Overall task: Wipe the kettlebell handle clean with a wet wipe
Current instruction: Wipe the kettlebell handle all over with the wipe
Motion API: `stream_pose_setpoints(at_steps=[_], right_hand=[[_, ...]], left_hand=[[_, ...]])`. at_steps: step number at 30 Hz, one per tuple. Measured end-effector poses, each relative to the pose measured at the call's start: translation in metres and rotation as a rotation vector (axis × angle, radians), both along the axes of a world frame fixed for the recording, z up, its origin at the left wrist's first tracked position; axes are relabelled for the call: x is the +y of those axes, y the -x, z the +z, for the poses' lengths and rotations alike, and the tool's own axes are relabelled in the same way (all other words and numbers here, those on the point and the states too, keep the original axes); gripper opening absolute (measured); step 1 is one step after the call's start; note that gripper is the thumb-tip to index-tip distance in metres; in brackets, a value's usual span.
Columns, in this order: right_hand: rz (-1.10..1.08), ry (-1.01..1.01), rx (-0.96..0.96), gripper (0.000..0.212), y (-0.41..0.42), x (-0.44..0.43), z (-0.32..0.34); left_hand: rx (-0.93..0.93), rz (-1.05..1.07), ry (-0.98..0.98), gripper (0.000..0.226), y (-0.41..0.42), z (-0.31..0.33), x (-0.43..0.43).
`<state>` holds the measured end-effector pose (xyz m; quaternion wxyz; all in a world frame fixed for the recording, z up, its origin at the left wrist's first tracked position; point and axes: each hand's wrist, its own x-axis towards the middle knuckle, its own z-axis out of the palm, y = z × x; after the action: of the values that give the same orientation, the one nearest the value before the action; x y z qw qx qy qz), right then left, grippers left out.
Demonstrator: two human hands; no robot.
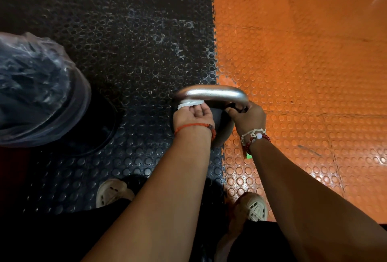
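Kettlebell (219,121) seen from the head camera, the only view: it stands on the floor right on the jagged seam where the black mat (125,41) meets the orange mat (303,62), just ahead of the person's two shoes (113,191). Its silver handle (211,93) arches over the dark body.

The left hand (193,115) is turned palm up, with its fingers bent over a bunched white wipe (189,103) and pressing it against the left end of the handle, where the bar curves down. The right hand (248,118) is closed round the right end of the handle and appears to be steadying the weight. Both wrists carry bracelets (254,136). A bin (37,85) lined with a clear plastic bag sits on the black mat near its left edge, well apart from the kettlebell.

Judging by where the wipe sits, the cleaning is under way but not finished. Only the left end is under the cloth now. The top of the arch shows as bare, shiny metal, and whether it has been wiped cannot be told. The right end is covered by the gripping hand, so that part probably remains, and the hands would need to swap or shift to reach it.
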<state>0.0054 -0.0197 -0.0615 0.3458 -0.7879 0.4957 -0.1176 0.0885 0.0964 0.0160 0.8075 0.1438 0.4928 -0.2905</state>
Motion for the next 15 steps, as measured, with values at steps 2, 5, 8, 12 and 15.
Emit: stream_pose_setpoints(at_steps=[2, 5, 8, 12, 15], right_hand=[[-0.002, -0.003, -0.010, 0.026, 0.000, 0.000, 0.000], [-0.005, 0.002, -0.011, 0.026, 0.000, 0.001, -0.001], [-0.009, 0.007, -0.007, 0.029, 0.000, 0.000, -0.001], [-0.025, -0.001, -0.003, 0.030, -0.001, 0.001, -0.001], [-0.035, -0.007, -0.007, 0.029, -0.001, 0.001, 0.000]], left_hand=[[-0.027, -0.018, 0.000, 0.019, 0.004, -0.004, 0.000], [-0.100, -0.098, -0.116, 0.019, 0.009, -0.013, 0.005], [-0.183, -0.162, -0.425, 0.015, 0.005, -0.035, 0.023], [-0.420, -0.177, -0.764, 0.018, -0.023, -0.065, 0.054], [-0.795, -0.465, -0.966, 0.014, -0.058, -0.071, 0.064]])
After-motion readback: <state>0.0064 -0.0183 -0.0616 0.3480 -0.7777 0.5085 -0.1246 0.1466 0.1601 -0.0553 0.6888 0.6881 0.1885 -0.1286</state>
